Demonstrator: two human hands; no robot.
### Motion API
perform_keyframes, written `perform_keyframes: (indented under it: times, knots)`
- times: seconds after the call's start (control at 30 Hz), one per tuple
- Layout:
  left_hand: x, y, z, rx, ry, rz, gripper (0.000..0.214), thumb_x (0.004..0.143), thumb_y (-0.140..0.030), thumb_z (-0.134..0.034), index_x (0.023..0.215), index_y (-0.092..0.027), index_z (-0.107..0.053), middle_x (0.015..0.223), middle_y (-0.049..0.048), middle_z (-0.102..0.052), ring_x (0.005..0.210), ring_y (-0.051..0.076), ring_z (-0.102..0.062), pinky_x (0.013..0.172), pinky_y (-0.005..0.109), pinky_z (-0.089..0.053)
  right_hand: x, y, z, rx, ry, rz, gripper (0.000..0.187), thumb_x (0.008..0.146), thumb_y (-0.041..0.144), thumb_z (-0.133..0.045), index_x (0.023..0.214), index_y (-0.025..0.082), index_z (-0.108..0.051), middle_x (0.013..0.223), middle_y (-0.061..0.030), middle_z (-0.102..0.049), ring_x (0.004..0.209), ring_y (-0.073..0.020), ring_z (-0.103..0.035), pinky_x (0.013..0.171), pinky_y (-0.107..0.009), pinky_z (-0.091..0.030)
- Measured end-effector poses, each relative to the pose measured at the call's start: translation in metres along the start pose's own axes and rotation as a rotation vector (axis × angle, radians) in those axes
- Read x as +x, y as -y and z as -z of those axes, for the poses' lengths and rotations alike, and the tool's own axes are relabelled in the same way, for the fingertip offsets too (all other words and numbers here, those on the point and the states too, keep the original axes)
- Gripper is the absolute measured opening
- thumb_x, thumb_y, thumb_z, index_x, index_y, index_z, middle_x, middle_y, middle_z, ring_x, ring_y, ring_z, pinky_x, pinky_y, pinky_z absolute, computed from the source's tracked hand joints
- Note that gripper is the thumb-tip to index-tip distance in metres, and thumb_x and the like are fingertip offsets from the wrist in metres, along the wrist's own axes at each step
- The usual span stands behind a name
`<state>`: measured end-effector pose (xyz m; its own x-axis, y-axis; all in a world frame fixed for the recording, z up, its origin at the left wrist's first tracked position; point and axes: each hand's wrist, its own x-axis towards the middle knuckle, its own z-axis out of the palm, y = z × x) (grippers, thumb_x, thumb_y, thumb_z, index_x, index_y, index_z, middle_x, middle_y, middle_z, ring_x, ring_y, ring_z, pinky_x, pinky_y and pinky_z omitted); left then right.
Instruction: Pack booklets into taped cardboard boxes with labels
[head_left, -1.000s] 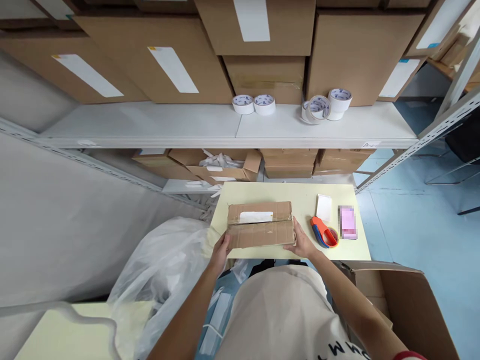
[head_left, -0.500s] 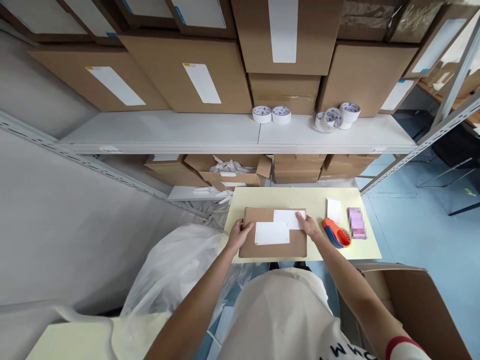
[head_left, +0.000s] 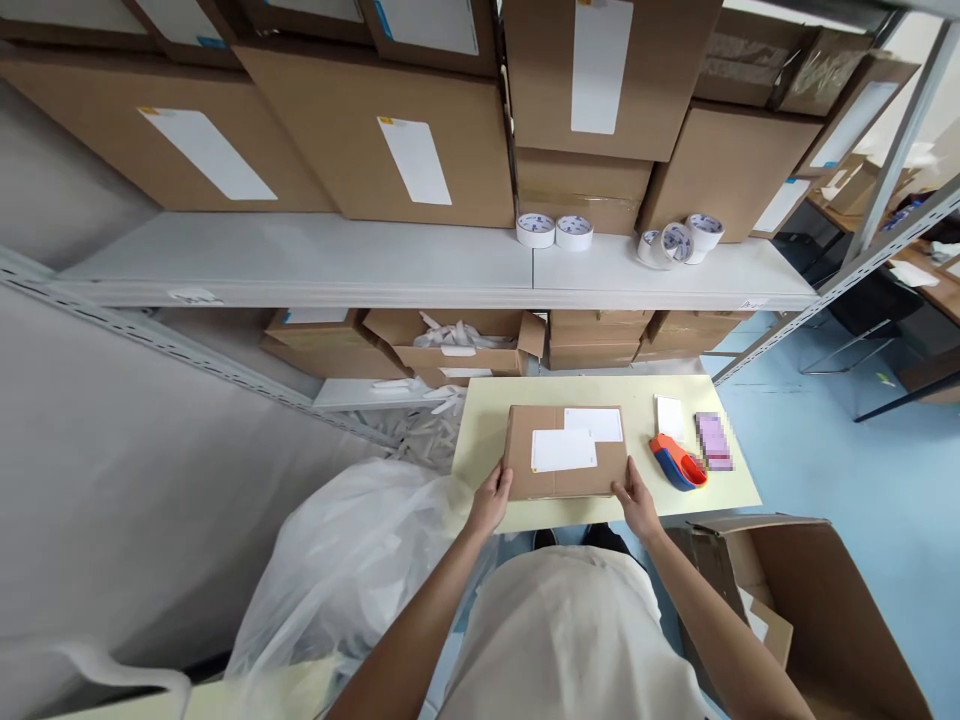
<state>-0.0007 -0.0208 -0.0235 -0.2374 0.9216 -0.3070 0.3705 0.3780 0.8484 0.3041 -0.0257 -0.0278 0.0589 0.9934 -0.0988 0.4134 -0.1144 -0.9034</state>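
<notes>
Seated between a clear plastic bag (head_left: 352, 570) on the left and an open carton (head_left: 817, 600) on the right, a person steadies a flat cardboard box (head_left: 570, 482) at the near edge of a pale yellow tabletop (head_left: 487, 420). The left hand (head_left: 491, 500) takes the box's near-left corner and the right hand (head_left: 637, 500) its near-right corner. Each grip is closed on the cardboard, with thumbs on top and fingers tucked at the sides. The box lies label-side up with two white labels (head_left: 564, 450) showing, though it is unclear whether it is lifted off the surface. A hold like this likely works best with even pressure from both sides, the box kept level and the labels uncovered, and the right wrist kept clear of the tape dispenser (head_left: 677, 464) just beside it. Toward the far-right corner are a white card (head_left: 670, 415) and a pink item (head_left: 713, 441). Beyond the tabletop, a shelf (head_left: 375, 265) carries tape rolls (head_left: 555, 230) in front of stacked cartons.
</notes>
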Motion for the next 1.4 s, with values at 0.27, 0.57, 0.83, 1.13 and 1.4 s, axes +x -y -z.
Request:
perform_keyframes:
  times: [0.27,0.57,0.83,1.13,1.4]
  knots:
    - [0.02,-0.013,-0.001,0.04,0.058,-0.032,0.053,0.093,-0.044,-0.04,0.137,-0.019,-0.053,0.134,0.0101,-0.062,0.125,0.026,-0.056,0.103,0.039,-0.045,0.017,0.012,0.007,0.055,0.025,-0.104,0.076,0.084,0.048,-0.058,0.149,0.018,-0.033,0.13,-0.012,-0.063,0.112,-0.0242,-0.063,0.096,-0.043,-0.05]
    - [-0.004,-0.052,-0.003,0.436,-0.166,-0.18,0.059,0.091,-0.033,-0.043,0.145,-0.011,-0.037,0.156,0.0196,-0.032,0.145,0.031,-0.027,0.115,0.049,-0.03,0.007,0.02,0.01,0.026,0.148,-0.187,0.079,0.089,0.049,-0.05,0.154,0.016,-0.019,0.138,-0.0143,-0.057,0.116,-0.0241,-0.06,0.1,-0.041,-0.048]
    - [0.002,-0.123,-0.045,0.699,0.006,-0.375,0.047,0.089,-0.036,-0.049,0.131,-0.016,-0.054,0.15,0.0158,-0.041,0.142,0.03,-0.034,0.114,0.044,-0.034,-0.002,-0.021,0.069,-0.352,-0.107,-0.071,0.066,0.092,0.048,-0.047,0.148,0.017,-0.031,0.144,-0.018,-0.048,0.134,-0.0314,-0.044,0.107,-0.051,-0.04]
    - [0.06,-0.219,-0.184,0.728,0.486,-0.563,0.04,0.089,-0.031,-0.051,0.124,-0.016,-0.059,0.128,0.0115,-0.063,0.122,0.026,-0.056,0.107,0.041,-0.042,0.042,-0.074,0.108,-0.651,0.122,-0.233,0.038,0.09,0.028,-0.052,0.123,0.01,-0.053,0.092,-0.0154,-0.07,0.092,-0.0306,-0.064,0.1,-0.049,-0.037]
    - [0.101,-0.216,-0.238,0.387,0.885,-0.122,0.063,0.082,-0.038,-0.066,0.138,-0.016,-0.047,0.137,0.0168,-0.056,0.119,0.028,-0.06,0.098,0.045,-0.05,0.015,-0.061,0.158,-0.199,0.149,-0.055,0.039,0.097,0.046,-0.037,0.112,0.019,-0.06,0.102,-0.0118,-0.067,0.102,-0.0289,-0.06,0.104,-0.051,-0.038]
